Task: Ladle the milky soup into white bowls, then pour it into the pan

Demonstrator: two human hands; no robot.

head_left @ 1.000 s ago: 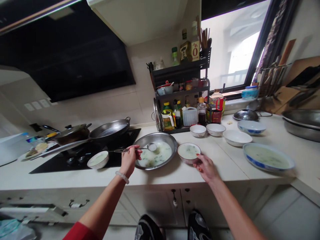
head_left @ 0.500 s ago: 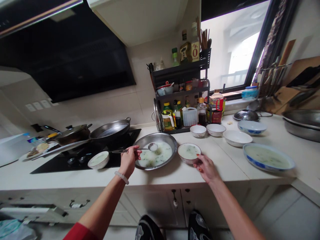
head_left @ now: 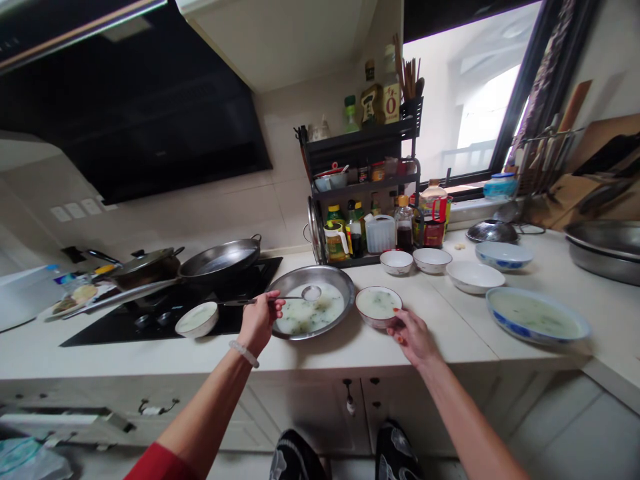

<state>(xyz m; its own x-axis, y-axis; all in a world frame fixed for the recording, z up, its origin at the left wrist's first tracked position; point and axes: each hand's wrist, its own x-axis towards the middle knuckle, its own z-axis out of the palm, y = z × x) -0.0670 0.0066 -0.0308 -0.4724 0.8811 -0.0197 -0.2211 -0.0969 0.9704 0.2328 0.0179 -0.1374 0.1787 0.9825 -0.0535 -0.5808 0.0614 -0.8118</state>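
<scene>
My left hand (head_left: 260,319) is closed round the handle of a metal ladle (head_left: 311,293). The ladle's head is over the wide metal basin (head_left: 347,283), which holds whitish soup with green bits. My right hand (head_left: 411,333) grips the near right rim of a small bowl (head_left: 379,307) filled with the same soup, thumb at the edge. This bowl rests on the counter just right of the basin. To the left of my left hand, another filled bowl (head_left: 197,321) stands at the edge of the black stove.
A blue-patterned dish (head_left: 537,315) of soup is at the right. Behind it are several pale bowls (head_left: 475,277). A wok (head_left: 220,260) and a lidded pot (head_left: 145,268) occupy the stove. The black rack (head_left: 363,190) with bottles stands by the wall.
The ladle's head has moved slightly to the right over the basin. My right hand and the bowl it grips have stayed in place.
</scene>
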